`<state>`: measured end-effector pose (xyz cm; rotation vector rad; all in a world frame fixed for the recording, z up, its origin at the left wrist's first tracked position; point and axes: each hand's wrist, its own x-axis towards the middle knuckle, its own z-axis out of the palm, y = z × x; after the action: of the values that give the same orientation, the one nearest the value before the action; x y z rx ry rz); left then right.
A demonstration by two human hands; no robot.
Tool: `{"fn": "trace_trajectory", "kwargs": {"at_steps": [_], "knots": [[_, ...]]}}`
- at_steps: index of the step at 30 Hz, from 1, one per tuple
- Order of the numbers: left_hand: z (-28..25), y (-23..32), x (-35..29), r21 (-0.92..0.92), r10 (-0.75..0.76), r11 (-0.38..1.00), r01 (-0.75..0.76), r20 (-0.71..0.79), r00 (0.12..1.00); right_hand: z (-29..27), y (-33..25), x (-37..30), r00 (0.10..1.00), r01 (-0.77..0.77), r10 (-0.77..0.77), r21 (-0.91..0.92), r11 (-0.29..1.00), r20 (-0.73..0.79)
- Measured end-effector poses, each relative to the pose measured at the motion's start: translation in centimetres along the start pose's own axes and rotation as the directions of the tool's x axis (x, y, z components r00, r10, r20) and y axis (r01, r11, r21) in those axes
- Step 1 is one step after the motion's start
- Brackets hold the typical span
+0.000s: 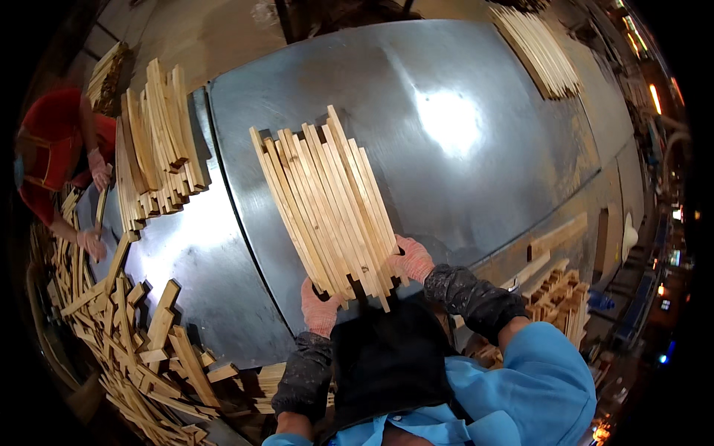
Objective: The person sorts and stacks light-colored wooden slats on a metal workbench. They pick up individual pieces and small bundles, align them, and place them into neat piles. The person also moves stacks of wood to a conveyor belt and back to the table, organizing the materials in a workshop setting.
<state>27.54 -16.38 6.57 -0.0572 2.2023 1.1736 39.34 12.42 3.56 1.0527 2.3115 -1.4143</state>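
Note:
A row of long, pale wooden strips (327, 201) lies side by side on the grey metal tabletop in front of me, their ends uneven at both the far and near sides. My left hand (320, 311), in a pinkish knit glove, grips the near left corner of the row. On the right edge, close to the near end, my right hand (411, 259) in a matching glove presses inward. The strips are held between both hands. Some fingers are hidden behind the wood.
At the left, a co-worker in red (56, 141) handles a strip beside a stack of strips (156, 141). A jumbled heap of wood pieces (126, 334) fills the lower left. Another bundle (535, 52) lies at the far right, and stacked short pieces (558, 301) stand near my right elbow.

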Motion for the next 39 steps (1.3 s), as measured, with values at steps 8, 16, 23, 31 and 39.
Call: {"fn": "trace_trajectory", "kwargs": {"at_steps": [8,16,23,31,39], "knots": [[-1.9,-5.1,-3.6,-0.002,0.06,0.998,-0.06,0.073,0.995,2.0,1.1,-5.3,0.997,-0.034,0.015,0.289,0.957,0.069],[-4.0,-6.1,-2.9,0.185,0.136,0.967,-0.174,0.203,0.97,3.2,3.1,-5.4,0.998,-0.062,0.051,0.461,0.885,0.037],[-5.5,-12.1,-2.8,0.096,0.163,0.978,-0.185,0.199,0.966,6.1,4.7,-9.2,0.976,-0.125,0.201,0.542,0.831,-0.084],[-6.4,-15.8,-5.5,-0.029,0.073,0.997,-0.068,0.185,0.98,7.9,6.8,-15.3,0.934,-0.177,0.335,0.647,0.741,-0.128],[-7.0,-17.7,-7.8,-0.059,0.063,0.997,-0.053,0.195,0.979,11.0,11.4,-16.8,0.948,-0.182,0.306,0.634,0.752,-0.091]]}}
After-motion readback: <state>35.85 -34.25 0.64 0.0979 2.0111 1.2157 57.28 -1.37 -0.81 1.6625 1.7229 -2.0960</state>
